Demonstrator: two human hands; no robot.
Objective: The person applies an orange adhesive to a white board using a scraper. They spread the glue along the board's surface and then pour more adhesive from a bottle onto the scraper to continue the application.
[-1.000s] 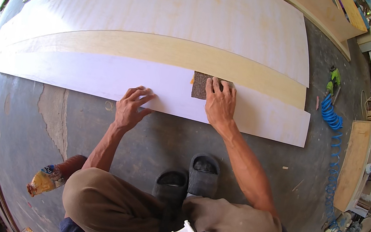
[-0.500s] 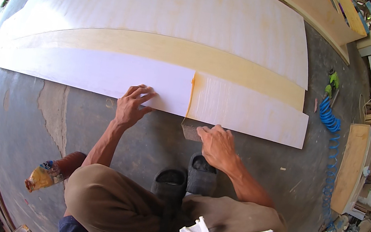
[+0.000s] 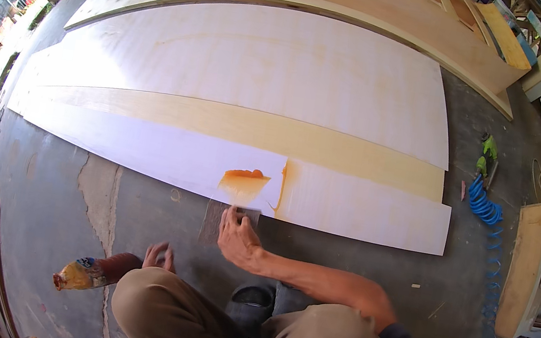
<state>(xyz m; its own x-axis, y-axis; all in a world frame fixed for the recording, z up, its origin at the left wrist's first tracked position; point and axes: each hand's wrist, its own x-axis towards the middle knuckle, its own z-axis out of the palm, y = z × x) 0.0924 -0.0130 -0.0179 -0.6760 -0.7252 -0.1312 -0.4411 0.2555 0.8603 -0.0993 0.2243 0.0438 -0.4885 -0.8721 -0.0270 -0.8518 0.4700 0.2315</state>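
Observation:
My right hand (image 3: 241,241) pinches a thin, flat rectangular spreader (image 3: 211,223) at the front edge of a long white strip of sheet (image 3: 139,148). Above it, a fresh patch of orange-amber glue (image 3: 244,182) lies on the white surface, thinning toward the spreader. An upright line of the same glue (image 3: 284,182) runs just to the right, and the strip beyond it looks thinly coated. Beside my left knee, my left hand (image 3: 161,257) is held low with its fingers apart, partly hidden by the knee. A brown-and-amber plastic bottle (image 3: 100,271) is close to it; whether it stands or lies, I cannot tell.
Behind the strip lie a pale yellow band of board (image 3: 236,120) and a wide white panel (image 3: 266,62). A wooden cabinet frame (image 3: 381,6) stands farther back. A coiled blue air hose (image 3: 486,203) with a green tool (image 3: 488,150) lies at the right, beside a wooden box (image 3: 524,273).
My right hand and spreader have moved left along the strip, and a patch of glue now shows there. My left hand has drawn back from the strip toward the bottle. The view has tilted up.

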